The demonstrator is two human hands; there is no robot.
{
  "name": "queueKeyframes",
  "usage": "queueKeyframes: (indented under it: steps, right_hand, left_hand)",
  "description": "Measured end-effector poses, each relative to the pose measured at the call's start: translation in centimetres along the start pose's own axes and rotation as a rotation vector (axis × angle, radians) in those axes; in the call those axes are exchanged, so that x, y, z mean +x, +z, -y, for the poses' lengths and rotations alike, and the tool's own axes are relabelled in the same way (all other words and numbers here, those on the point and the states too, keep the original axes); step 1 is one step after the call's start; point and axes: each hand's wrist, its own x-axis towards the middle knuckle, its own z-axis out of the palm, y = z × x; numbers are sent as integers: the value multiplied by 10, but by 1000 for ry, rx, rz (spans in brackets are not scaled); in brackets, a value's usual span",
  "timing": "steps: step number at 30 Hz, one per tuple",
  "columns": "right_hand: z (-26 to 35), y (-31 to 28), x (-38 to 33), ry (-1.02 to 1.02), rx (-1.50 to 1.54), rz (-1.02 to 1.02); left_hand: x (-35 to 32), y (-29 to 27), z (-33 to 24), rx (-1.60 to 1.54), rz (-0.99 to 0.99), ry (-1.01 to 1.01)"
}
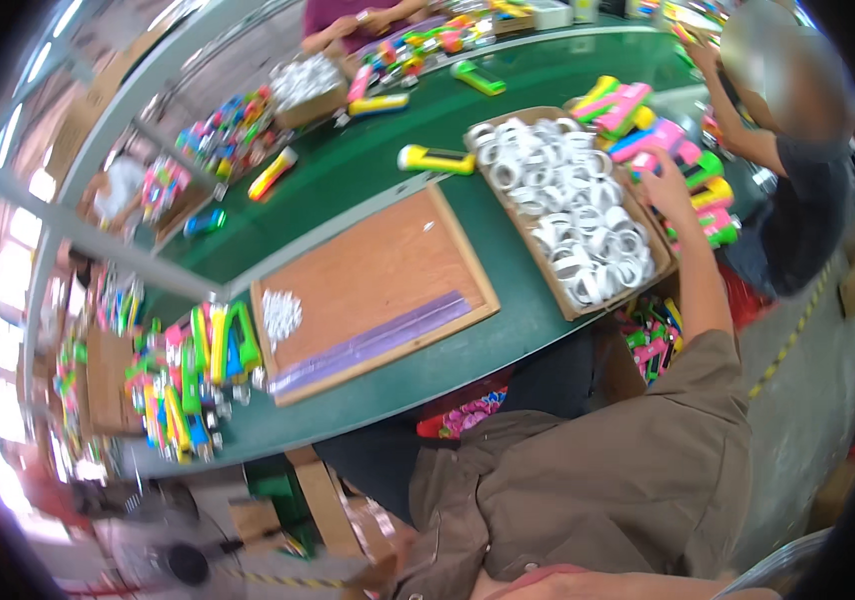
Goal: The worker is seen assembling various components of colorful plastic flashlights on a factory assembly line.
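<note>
My right hand reaches out to the right, past the box of rings. Its fingers close on a pink flashlight-shaped plastic piece in a pile of similar pieces; blur softens the exact grip. Beside that arm stands a cardboard box filled with white plastic rings. In front of me lies a wood-framed board with small white parts at its left end and a purple strip along its near side. My left hand is out of the picture.
More coloured flashlight pieces crowd the bench's left end. Several lie on the green belt, including a yellow one. A co-worker sits close on the right; another person works across the belt. A grey metal frame rises at left.
</note>
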Motion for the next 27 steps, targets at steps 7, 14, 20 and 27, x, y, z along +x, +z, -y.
queueKeyframes:
  steps: [7, 14, 20, 27]
  right_hand:
    - [7, 9, -45, -252, 437, -232]
    - [56, 25, -136, -796, -112, -327]
    - [80, 71, -241, -976, 14, -170]
    - [112, 188, -366, -861, 521, 812]
  left_hand:
    - [63, -69, -41, 267, -10, 229]
    - [77, -94, -58, 383, -36, 344]
    - [-44, -180, -180, -318, -147, 618]
    - [-58, -166, -339, -1079, 470, 1306]
